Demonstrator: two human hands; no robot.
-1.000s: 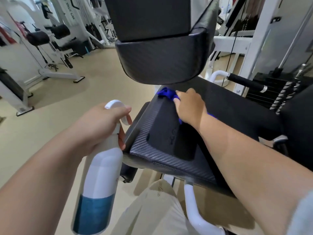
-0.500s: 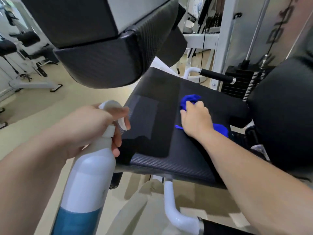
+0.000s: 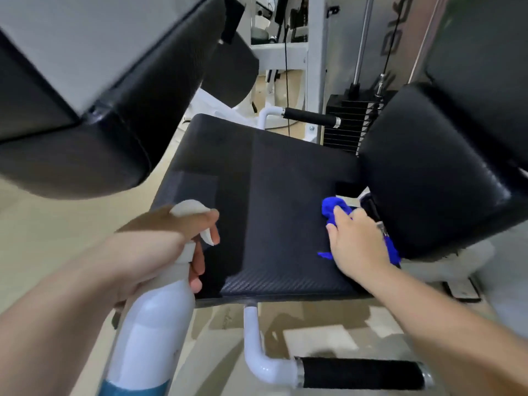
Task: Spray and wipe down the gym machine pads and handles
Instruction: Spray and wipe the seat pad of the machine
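We make out large dark letters on the grey panel point(image 3: 405, 61) behind the weight stack point(image 3: 351, 124), too cropped to read.

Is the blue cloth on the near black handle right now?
No: the right hand presses the blue cloth on the seat pad, on its right side, apart from the near handle.

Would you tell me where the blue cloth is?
Head view, right side: blue cloth under the right hand on the seat pad, beside the rounded black pad.
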